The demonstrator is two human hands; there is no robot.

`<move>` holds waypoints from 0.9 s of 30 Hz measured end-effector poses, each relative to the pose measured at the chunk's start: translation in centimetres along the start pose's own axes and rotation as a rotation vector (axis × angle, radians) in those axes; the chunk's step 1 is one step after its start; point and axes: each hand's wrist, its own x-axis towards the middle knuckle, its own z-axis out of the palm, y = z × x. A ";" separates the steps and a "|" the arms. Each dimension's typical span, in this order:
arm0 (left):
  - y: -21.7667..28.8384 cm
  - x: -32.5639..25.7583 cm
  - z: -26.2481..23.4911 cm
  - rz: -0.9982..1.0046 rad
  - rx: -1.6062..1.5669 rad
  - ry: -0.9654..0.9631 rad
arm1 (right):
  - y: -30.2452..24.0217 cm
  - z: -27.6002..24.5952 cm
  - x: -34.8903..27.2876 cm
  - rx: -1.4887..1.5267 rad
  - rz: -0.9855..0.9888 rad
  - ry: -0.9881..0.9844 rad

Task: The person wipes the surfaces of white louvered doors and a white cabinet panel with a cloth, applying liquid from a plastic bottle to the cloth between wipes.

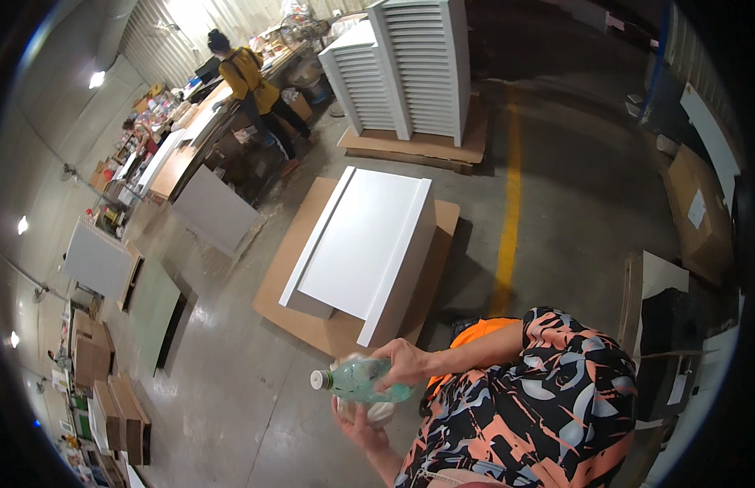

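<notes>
My right hand (403, 363) is wrapped round a clear green plastic bottle (355, 378) with a white cap. The bottle lies nearly level, its capped end pointing left. Just below it, my left hand (361, 428) is closed on a bunched white cloth (381, 415), which sits against the underside of the bottle. Part of the cloth is hidden behind the bottle. Beyond my hands, a white cabinet-like piece (363, 240) with raised edge strips lies on a flat cardboard sheet (272, 302). Neither hand touches that piece.
Tall white louvred units (422, 69) stand on cardboard at the back. A person in a yellow top (246, 75) stands at a long cluttered bench. White panels (215, 210) and a green board (155, 313) are at the left. A yellow floor line (510, 203) runs right of the cabinet piece.
</notes>
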 end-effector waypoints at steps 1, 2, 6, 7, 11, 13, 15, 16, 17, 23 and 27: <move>-0.9 0.4 1.1 -0.014 -0.030 -0.046 | -0.1 -0.2 -0.5 -0.007 -0.015 0.006; -1.7 1.0 1.8 -0.022 -0.060 -0.098 | -0.5 -0.5 -0.9 0.013 0.006 0.022; 0.5 0.4 5.4 -0.173 -0.237 -0.409 | -2.8 -3.4 -3.2 0.079 0.079 0.108; 1.8 0.3 6.6 -0.217 -0.221 -0.483 | -3.3 -3.8 -3.9 0.113 0.073 0.141; 0.9 0.9 10.0 -0.211 -0.026 -0.565 | -2.7 -5.9 -5.7 -0.070 -0.052 0.149; -0.8 0.5 12.3 -0.170 0.087 -0.455 | -2.6 -7.1 -6.5 -0.177 -0.146 0.167; -2.0 0.0 15.2 -0.056 0.155 -0.439 | -2.9 -9.5 -7.4 -0.146 -0.218 0.106; -3.0 0.3 15.1 -0.089 0.072 -0.418 | -3.5 -10.6 -7.5 -0.121 -0.264 0.058; -4.8 1.0 14.1 -0.123 -0.011 -0.398 | -4.5 -12.5 -7.8 -0.172 -0.319 -0.048; -11.4 3.1 22.3 0.244 0.291 -0.705 | -2.8 -27.7 -11.0 0.261 -0.479 0.347; -16.6 2.3 31.1 0.268 0.212 -0.821 | 1.0 -36.1 -14.2 0.562 -0.282 0.182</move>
